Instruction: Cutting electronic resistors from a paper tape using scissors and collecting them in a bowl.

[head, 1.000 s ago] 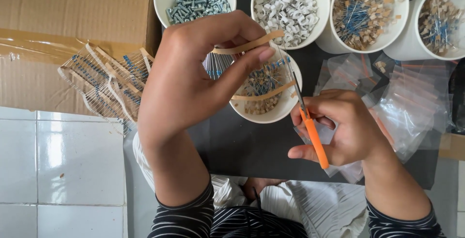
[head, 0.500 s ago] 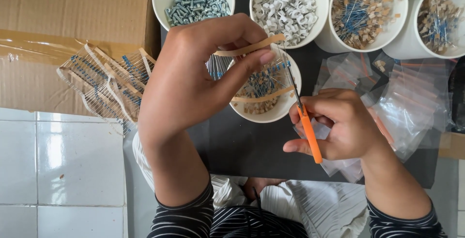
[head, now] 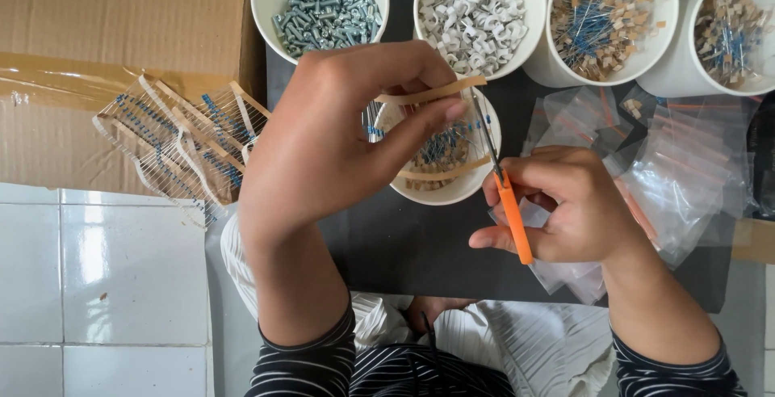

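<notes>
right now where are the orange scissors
In the head view the orange scissors are in the right hand, right of centre, blades pointing up at the white bowl of taped parts.

Left hand [head: 323, 147] pinches a taped resistor strip [head: 432, 92] over a white bowl [head: 452, 191]; right hand [head: 565, 203] holds orange scissors [head: 510, 215], blades at the strip beside the grip.

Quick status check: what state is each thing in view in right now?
Left hand: pinching a taped component strip over the near bowl.
Right hand: gripping orange-handled scissors, blades at the strip.
Screw bowl: part full.
Clip bowl: heaped.
Cardboard box: taped shut.
</notes>
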